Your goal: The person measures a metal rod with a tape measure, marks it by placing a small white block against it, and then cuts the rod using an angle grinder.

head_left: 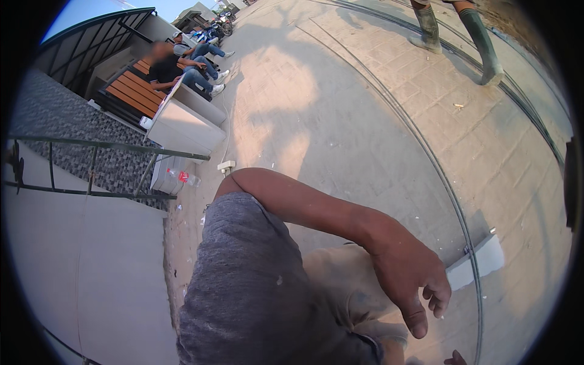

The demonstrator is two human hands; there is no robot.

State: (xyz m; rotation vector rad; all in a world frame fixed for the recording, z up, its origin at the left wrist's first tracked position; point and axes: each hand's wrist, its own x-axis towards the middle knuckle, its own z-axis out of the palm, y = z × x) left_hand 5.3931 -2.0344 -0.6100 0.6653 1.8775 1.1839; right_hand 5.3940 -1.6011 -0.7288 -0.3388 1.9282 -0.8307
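Note:
My left arm reaches across the middle, bare below a grey sleeve [243,261]. At its end my left hand [410,274] hangs with the thumb apart from loosely curled fingers, and nothing shows in its grasp. Just past the fingers lies a pale block or slab [483,263] on the paving, apart from the hand as far as I can tell. A long dark rod or cable [447,176] crosses over the slab. Only a few dark fingertips of my right hand [455,359] enter at the bottom edge; the rest is hidden. My bent leg in dusty light trousers [344,277] is under the arm.
Someone in green rubber boots [480,45] stands among long dark lines [523,100] at upper right. Two people sit on a slatted bench [134,91]. A green metal frame [91,170], a plastic bottle [190,179] and a white power strip [226,165] are at left.

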